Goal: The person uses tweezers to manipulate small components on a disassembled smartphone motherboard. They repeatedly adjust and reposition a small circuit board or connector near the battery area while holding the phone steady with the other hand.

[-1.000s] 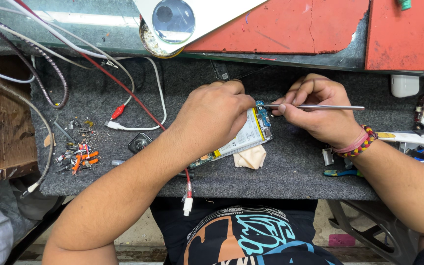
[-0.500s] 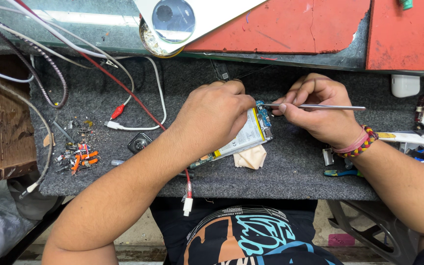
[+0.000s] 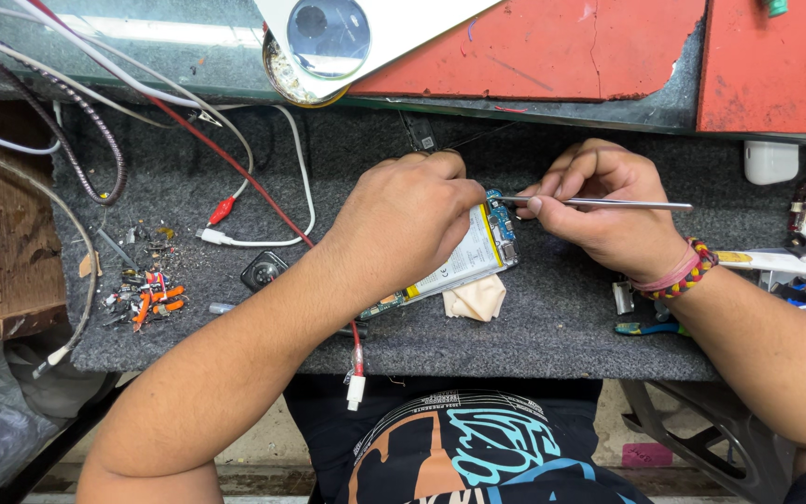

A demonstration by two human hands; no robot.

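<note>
Right hand (image 3: 608, 210) pinches thin metal tweezers (image 3: 599, 202), tips at the top of the opened phone (image 3: 464, 261); left hand (image 3: 408, 219) clamps that phone flat on the grey mat (image 3: 552, 327). I judge I'm mid-pick at the board. Next calls for steady, fine tip placement. Beyond: red-and-white leads (image 3: 235, 201), magnifier (image 3: 328, 35).

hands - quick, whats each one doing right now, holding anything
Left hand: closed down on the opened phone, pinning it to the grey mat.
Right hand: closed on thin metal tweezers, tip at the phone's top end.
</note>
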